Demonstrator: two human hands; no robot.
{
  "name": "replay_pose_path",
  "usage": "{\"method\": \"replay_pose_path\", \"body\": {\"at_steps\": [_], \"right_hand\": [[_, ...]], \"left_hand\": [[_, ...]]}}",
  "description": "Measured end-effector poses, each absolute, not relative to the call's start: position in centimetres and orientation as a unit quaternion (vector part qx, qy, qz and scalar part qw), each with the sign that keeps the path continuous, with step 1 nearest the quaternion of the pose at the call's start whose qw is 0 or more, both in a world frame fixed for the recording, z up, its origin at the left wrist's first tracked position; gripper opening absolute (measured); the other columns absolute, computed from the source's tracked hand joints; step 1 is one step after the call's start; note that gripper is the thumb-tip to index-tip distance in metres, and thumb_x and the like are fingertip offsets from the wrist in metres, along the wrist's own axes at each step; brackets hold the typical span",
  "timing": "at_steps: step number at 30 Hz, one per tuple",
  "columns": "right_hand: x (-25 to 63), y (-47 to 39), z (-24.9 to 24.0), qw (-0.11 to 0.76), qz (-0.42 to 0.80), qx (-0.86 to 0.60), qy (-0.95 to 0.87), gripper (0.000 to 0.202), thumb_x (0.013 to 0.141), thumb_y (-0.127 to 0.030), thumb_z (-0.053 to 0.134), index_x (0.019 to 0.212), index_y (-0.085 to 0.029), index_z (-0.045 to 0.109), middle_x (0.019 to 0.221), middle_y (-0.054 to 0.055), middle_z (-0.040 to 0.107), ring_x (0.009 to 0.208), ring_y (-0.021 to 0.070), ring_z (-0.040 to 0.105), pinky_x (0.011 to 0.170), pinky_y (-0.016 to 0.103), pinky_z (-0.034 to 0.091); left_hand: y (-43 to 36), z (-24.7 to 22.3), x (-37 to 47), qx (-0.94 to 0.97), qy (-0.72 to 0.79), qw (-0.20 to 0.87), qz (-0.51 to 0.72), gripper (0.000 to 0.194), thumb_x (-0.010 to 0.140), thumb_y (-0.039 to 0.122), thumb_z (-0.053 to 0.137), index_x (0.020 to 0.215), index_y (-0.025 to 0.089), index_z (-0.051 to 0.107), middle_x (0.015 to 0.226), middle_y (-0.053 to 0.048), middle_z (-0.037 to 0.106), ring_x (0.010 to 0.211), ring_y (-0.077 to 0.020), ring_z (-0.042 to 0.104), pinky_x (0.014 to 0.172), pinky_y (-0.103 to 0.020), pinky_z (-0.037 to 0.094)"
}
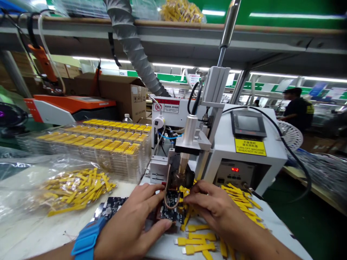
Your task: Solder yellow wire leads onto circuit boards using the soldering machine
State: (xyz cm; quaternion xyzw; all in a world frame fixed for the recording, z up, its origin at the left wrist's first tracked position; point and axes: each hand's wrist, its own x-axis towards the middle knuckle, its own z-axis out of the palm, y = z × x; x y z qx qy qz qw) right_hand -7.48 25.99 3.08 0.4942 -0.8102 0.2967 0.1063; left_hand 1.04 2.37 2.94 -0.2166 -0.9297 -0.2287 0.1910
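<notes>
My left hand (135, 220), a blue band on its wrist, grips a black circuit board (169, 209) along its left side, thumb low and fingers higher up. The board lies beneath the metal head (184, 162) of a bench machine, and a thin curved tube passes over it. At the board's right edge, my right hand (211, 202) is closed in a pinch on a yellow flat cable (183, 198), partly covered by the fingers. Loose yellow cables (199, 249) lie below and right of that hand. Another dark circuit board (111, 206) rests left of my left hand.
A clear bag of yellow cables (81, 191) lies at the left, before stacked clear trays (127, 162) of yellow cables. The machine's control box (249, 133) stands right. A grey duct (132, 43) hangs overhead. A person (296, 108) is far off at the right.
</notes>
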Motion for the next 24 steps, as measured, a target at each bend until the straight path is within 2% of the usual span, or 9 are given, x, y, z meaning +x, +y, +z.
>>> {"method": "replay_pose_path", "body": {"at_steps": [8,11,13,15,17,20,24], "right_hand": [[-7.3,25.8,3.2,0.100,0.305,0.488,-0.812,0.025,0.091,-0.014,0.050,0.104,-0.022,0.070,0.094,0.007,0.059,0.083,0.0159,0.058,0.073,0.028,0.050],[-7.4,26.4,4.9,0.085,0.275,0.484,-0.826,0.019,0.092,-0.021,0.053,0.102,-0.020,0.069,0.094,0.007,0.058,0.087,0.0171,0.056,0.077,0.030,0.049],[-7.7,27.5,6.4,0.081,0.229,0.447,-0.861,0.018,0.093,-0.024,0.052,0.101,-0.019,0.067,0.096,0.007,0.058,0.090,0.0181,0.055,0.081,0.032,0.047],[-8.4,29.2,7.7,0.076,0.126,0.363,-0.920,0.021,0.094,-0.018,0.047,0.104,-0.021,0.066,0.094,0.007,0.057,0.088,0.0179,0.054,0.079,0.031,0.045],[-9.4,30.9,8.3,0.081,0.020,0.275,-0.958,0.023,0.090,-0.010,0.047,0.096,-0.019,0.067,0.090,0.008,0.057,0.087,0.0204,0.054,0.073,0.032,0.043],[-10.8,32.6,8.1,0.076,-0.020,0.211,-0.974,0.025,0.085,-0.006,0.047,0.072,-0.015,0.067,0.082,0.011,0.059,0.078,0.0217,0.056,0.064,0.030,0.038],[-11.6,32.3,6.9,0.052,-0.045,0.182,-0.981,0.023,0.077,-0.005,0.051,0.071,-0.016,0.069,0.079,0.010,0.064,0.078,0.0225,0.061,0.057,0.027,0.032]], "left_hand": [[2.4,2.7,0.9,-0.219,-0.938,0.191,-0.186,0.046,0.088,0.039,0.058,0.132,0.027,0.050,0.129,-0.005,0.053,0.115,-0.0281,0.052,0.094,-0.047,0.049],[1.9,2.4,0.7,-0.225,-0.934,0.214,-0.175,0.046,0.088,0.042,0.058,0.131,0.028,0.050,0.130,-0.005,0.054,0.116,-0.0291,0.053,0.094,-0.047,0.049],[1.3,2.1,0.6,-0.234,-0.930,0.223,-0.175,0.046,0.087,0.043,0.060,0.131,0.031,0.051,0.131,-0.003,0.053,0.117,-0.0288,0.052,0.095,-0.044,0.049],[0.4,1.6,0.5,-0.247,-0.929,0.215,-0.171,0.046,0.087,0.042,0.059,0.131,0.032,0.049,0.131,-0.002,0.053,0.117,-0.0275,0.053,0.093,-0.039,0.051],[-0.5,0.9,0.4,-0.253,-0.930,0.212,-0.162,0.047,0.088,0.040,0.057,0.133,0.033,0.045,0.132,-0.001,0.053,0.116,-0.0259,0.054,0.090,-0.036,0.053],[-1.5,0.4,0.0,-0.256,-0.932,0.209,-0.147,0.049,0.093,0.038,0.052,0.139,0.036,0.037,0.135,0.001,0.050,0.120,-0.0246,0.051,0.094,-0.036,0.050],[-1.8,2.0,-0.6,-0.307,-0.934,0.116,-0.141,0.038,0.096,0.031,0.046,0.134,0.037,0.045,0.139,0.004,0.045,0.124,-0.0223,0.046,0.101,-0.033,0.044]]}}
